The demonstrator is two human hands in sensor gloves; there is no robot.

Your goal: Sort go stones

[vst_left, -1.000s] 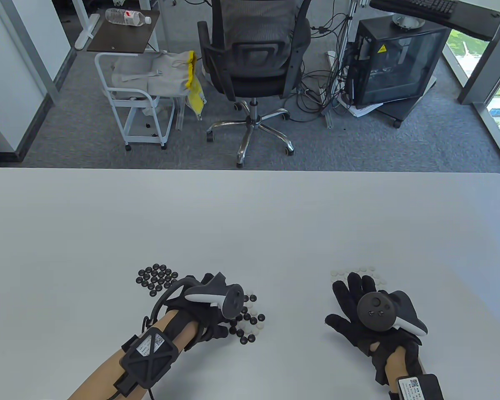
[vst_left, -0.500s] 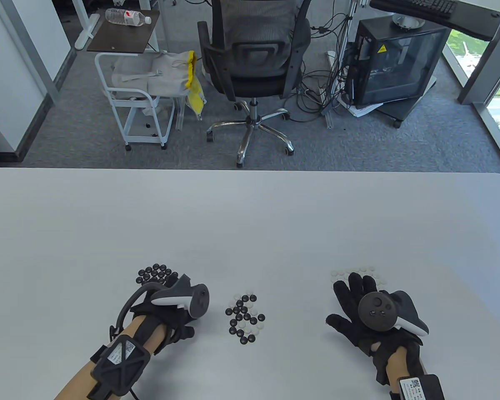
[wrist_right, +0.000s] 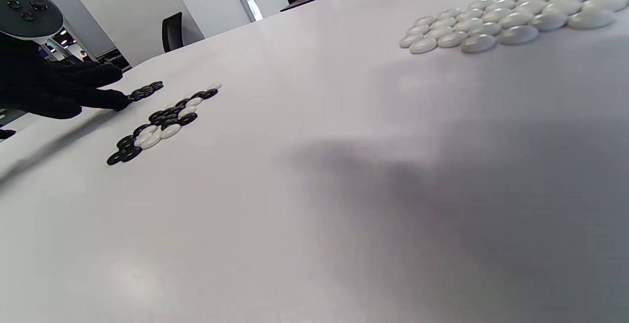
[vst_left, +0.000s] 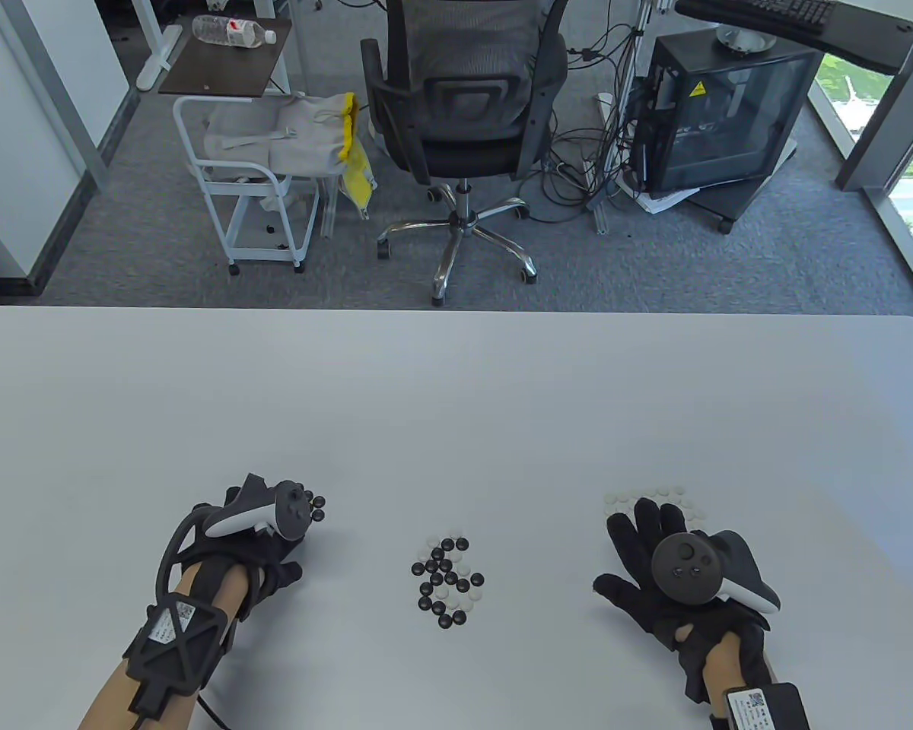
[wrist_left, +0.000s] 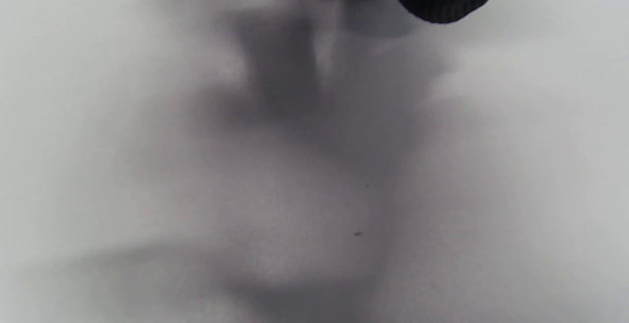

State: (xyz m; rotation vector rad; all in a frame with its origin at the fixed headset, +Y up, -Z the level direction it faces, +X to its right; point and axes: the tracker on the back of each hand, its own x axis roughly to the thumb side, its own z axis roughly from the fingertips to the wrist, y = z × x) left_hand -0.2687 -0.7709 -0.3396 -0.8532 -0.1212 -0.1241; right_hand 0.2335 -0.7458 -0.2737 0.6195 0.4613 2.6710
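Black stones (vst_left: pixel 317 508) under left grip (vst_left: pixel 262 544), hold unclear; right grip (vst_left: pixel 658 566) spread flat.

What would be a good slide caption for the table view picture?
Gloved left hand at the black stones, right hand flat by the white stones, mixed pile between.

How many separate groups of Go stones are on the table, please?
3: a mixed pile at centre, white stones beyond the right hand, black stones mostly hidden under the left hand.

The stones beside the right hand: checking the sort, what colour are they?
All white; the white stones show best in the right wrist view.
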